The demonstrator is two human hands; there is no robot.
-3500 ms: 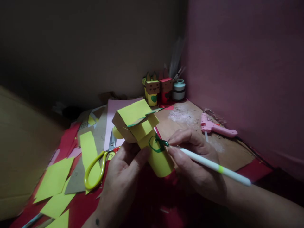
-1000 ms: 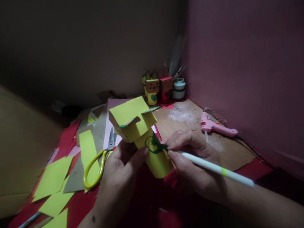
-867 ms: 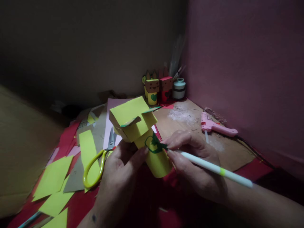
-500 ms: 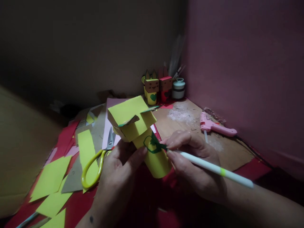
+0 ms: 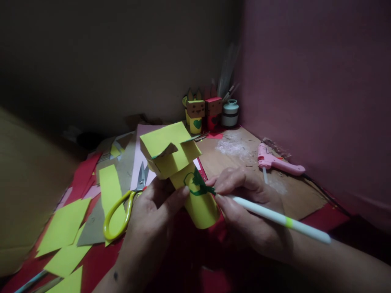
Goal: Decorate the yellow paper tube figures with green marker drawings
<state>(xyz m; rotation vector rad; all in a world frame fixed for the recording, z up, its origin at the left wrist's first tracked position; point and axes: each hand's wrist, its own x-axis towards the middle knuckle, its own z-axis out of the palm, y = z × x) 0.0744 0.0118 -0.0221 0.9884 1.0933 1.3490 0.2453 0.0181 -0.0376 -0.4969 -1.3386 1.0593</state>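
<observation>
My left hand point(image 5: 155, 215) is closed around a yellow paper figure point(image 5: 204, 211), its thumb pressed on the front. The figure has a box-shaped head on a tube body and is tilted. On the body is a green heart-like outline, partly filled in with green. A white-barrelled green marker point(image 5: 259, 208) is pinched in my right hand point(image 5: 247, 207), its tip at the right part of the green drawing. Just left of my left hand lie scissors point(image 5: 117, 215) with yellow handles, their blades apart.
Yellow paper pieces point(image 5: 64, 226) and red paper point(image 5: 81, 175) lie on the left. A pink glue gun point(image 5: 279, 162) rests on the cardboard point(image 5: 293, 199) at right. Behind stand a yellow paper figure point(image 5: 195, 118), a red paper figure point(image 5: 213, 114) and a pale blue jar point(image 5: 230, 114).
The green filling covers slightly more of the drawing. The paper figure has turned a little in my left hand, and the marker's back end has shifted slightly right.
</observation>
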